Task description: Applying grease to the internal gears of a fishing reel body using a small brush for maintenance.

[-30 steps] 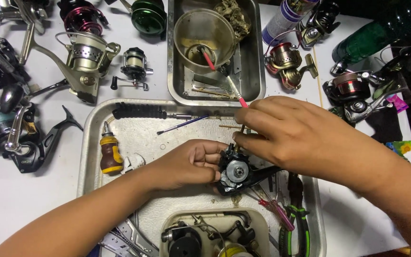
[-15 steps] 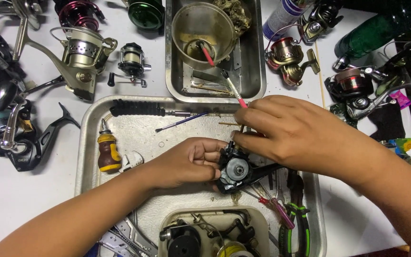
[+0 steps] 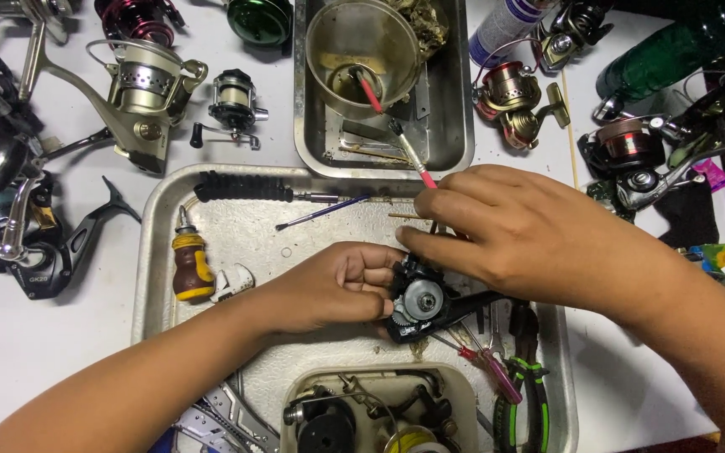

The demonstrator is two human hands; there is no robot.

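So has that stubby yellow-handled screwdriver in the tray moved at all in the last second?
No. The stubby screwdriver lies in the same spot by the left wall of the metal tray, just below the black-handled tool. Only the camera view shifted slightly.

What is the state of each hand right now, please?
Left hand: closed, gripping the black reel body from its left side.
Right hand: fingers curled down onto the top of the same reel body, touching it.

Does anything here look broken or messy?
The black reel body held by both the left hand and the right hand lies open, its gear exposed. The clear cup looks grimy inside.
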